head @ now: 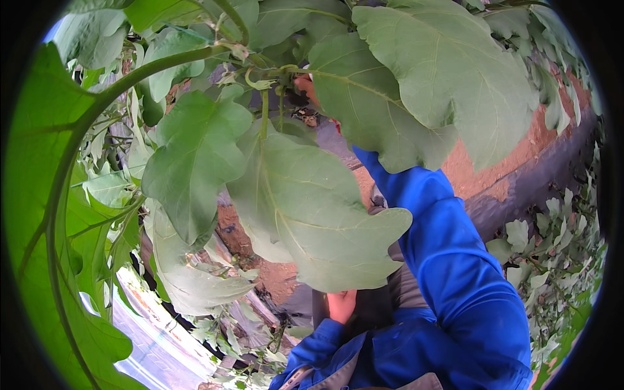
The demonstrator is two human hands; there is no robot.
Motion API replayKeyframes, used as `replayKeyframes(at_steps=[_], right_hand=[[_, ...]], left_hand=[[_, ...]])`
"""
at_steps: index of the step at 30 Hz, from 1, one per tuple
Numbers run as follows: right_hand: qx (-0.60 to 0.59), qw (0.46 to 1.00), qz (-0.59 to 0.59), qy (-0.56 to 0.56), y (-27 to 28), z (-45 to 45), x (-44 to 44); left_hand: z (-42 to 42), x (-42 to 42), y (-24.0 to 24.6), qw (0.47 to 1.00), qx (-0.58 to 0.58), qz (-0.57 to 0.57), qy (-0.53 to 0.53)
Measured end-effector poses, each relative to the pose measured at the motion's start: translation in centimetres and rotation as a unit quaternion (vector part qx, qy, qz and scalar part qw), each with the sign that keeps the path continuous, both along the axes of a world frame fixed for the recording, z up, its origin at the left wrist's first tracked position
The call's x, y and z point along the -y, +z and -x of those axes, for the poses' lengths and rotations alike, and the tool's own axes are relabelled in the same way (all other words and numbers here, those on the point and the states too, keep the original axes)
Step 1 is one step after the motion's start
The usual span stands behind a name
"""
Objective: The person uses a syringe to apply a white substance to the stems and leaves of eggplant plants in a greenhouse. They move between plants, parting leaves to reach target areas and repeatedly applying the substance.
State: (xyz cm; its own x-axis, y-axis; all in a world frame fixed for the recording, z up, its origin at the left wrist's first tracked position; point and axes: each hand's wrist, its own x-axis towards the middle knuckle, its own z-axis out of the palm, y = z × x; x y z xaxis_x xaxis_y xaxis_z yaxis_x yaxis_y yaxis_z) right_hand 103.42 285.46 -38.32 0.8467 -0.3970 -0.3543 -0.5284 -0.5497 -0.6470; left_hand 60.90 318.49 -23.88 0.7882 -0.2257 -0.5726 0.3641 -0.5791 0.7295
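Reaching up beneath the broad leaves, my right hand (306, 88) shows only in part between stems; a leaf hides the rest, and whatever it touches cannot be made out. A dark, unclear shape lies beside its fingers. Its blue sleeve (438, 229) runs down to the lower right. My left hand (342, 304) is low, close to my body, against a dark object (368, 307); its fingertips are hidden under a large eggplant leaf (321, 209). Eggplant stems (265, 107) with flower or calyx parts hang near my right hand.
A very near leaf (34, 195) with a thick midrib fills the left side. Large leaves (438, 63) overhang the top right. Reddish soil (502, 161) and dark plastic mulch (531, 180) border another row of plants (546, 263). Clear sheeting (151, 336) lies at lower left.
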Motion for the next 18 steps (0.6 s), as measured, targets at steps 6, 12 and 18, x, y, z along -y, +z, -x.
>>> replayKeyframes(at_steps=[6,12,18], right_hand=[[-0.014,0.999,-0.046,0.002,1.0,3.0,0.6],[0.014,0.983,-0.18,0.02,4.1,16.8,-3.7],[0.311,0.919,-0.217,0.109,14.9,32.7,-7.3]], left_hand=[[-1.7,1.6,1.6,0.979,-0.14,0.062,0.132],[-6.5,3.8,5.6,0.921,-0.182,0.187,0.289],[-7.5,5.1,10.0,0.911,-0.211,0.212,0.284]])
